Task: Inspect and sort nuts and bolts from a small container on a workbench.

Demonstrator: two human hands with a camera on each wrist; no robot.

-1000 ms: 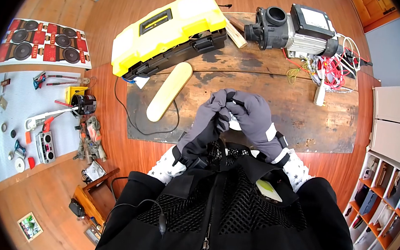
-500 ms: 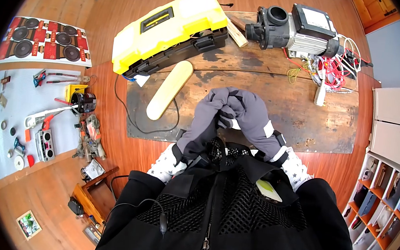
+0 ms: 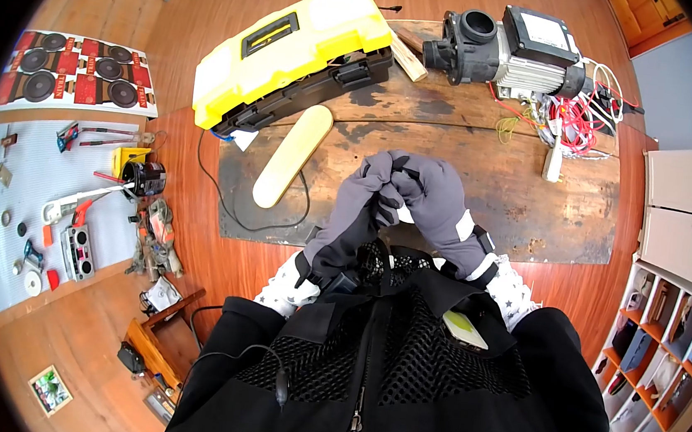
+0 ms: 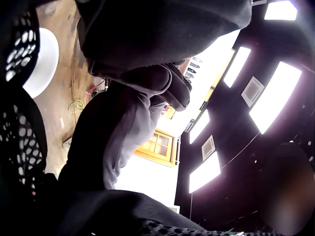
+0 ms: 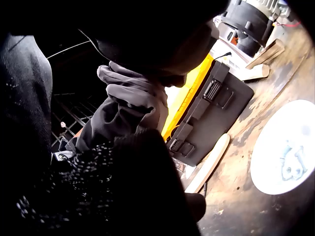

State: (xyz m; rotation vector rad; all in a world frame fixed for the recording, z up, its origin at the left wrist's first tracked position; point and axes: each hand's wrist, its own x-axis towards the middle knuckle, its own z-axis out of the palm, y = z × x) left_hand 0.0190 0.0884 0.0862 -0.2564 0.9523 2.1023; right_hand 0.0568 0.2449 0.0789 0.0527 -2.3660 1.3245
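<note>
My left hand [image 3: 361,188] and right hand [image 3: 436,193], both in grey and black gloves, meet in front of my chest above the wooden table [image 3: 513,207]. Their fingers are bent and the fingertips come together. I cannot tell what, if anything, is between them. Below the hands lies a white dish [image 5: 265,164], with several metal bolts [image 5: 294,162] in it. In the left wrist view the bent fingers of the right hand [image 4: 133,105] face the dark left hand.
A yellow and black toolbox [image 3: 295,53] and a yellowish rounded board [image 3: 293,157] are on the table's left. A pump [image 3: 512,53] sits at the back right beside tangled wires [image 3: 575,126]. Wood pieces [image 3: 409,58] lie between toolbox and pump. A black cable [image 3: 249,227] loops near the board.
The hands stay together over the dish, with only small shifts of the fingers. The objects on the table have not moved.
</note>
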